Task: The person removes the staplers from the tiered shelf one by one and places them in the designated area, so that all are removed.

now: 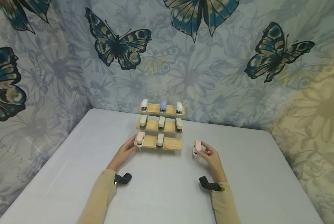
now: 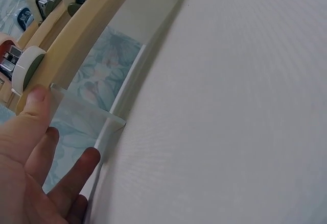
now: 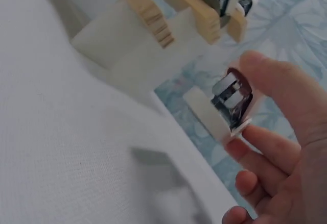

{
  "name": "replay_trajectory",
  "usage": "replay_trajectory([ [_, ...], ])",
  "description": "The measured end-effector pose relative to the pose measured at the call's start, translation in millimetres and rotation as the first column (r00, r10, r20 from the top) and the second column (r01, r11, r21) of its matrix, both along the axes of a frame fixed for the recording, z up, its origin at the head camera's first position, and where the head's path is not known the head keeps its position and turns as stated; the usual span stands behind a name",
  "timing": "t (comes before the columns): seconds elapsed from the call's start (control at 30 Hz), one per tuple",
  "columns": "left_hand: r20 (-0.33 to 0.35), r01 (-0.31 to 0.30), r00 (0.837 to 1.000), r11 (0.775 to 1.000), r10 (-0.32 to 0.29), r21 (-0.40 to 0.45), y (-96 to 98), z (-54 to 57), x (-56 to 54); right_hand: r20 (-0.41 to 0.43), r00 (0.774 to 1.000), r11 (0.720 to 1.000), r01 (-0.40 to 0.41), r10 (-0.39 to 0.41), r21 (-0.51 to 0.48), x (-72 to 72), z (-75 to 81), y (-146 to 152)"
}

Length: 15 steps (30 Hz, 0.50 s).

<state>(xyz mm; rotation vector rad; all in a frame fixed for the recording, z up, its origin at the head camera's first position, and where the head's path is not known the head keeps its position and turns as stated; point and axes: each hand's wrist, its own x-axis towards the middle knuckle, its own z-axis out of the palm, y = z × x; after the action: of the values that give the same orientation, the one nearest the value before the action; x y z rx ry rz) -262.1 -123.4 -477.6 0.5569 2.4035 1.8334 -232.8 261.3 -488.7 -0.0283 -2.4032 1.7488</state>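
My right hand (image 1: 212, 157) pinches a small pink-and-white stapler (image 1: 198, 146) between thumb and fingers, to the right of a three-tier wooden display rack (image 1: 171, 143). In the right wrist view this stapler (image 3: 232, 101) is tilted, its metal mechanism facing the camera, above the white table. My left hand (image 1: 125, 151) holds the left end of the rack's bottom tier. In the left wrist view the thumb (image 2: 37, 95) lies against the wood, and other fingers are loosely bent beside the clear support; its index finger is hidden there. Another pink stapler (image 1: 140, 138) stands on that end.
A cream stapler (image 1: 160, 140) stands mid-bottom tier, with bare wood to its right. Three cream staplers (image 1: 161, 123) line the middle tier. On top, a blue stapler (image 1: 163, 106) stands between two white ones (image 1: 179, 107). The white table (image 1: 161, 193) meets butterfly-patterned walls behind.
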Motion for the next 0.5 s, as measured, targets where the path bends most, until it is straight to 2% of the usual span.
replay_trajectory([
  [0.17,-0.026,0.008,1.000,1.000,-0.008,-0.004,-1.2,-0.5,-2.7,0.033,0.999,0.999,0.023,-0.023,-0.024,0.5,-7.6,1.4],
  [0.37,-0.010,0.021,1.000,1.000,-0.021,0.010,1.0,-1.1,-2.7,0.028,0.999,0.999,0.037,-0.038,0.037,1.3,-9.8,2.4],
  [0.5,0.009,0.000,1.000,1.000,0.000,0.000,-1.8,-0.6,-0.3,0.019,1.000,0.995,-0.001,-0.001,0.104,-3.9,-13.0,-2.8],
])
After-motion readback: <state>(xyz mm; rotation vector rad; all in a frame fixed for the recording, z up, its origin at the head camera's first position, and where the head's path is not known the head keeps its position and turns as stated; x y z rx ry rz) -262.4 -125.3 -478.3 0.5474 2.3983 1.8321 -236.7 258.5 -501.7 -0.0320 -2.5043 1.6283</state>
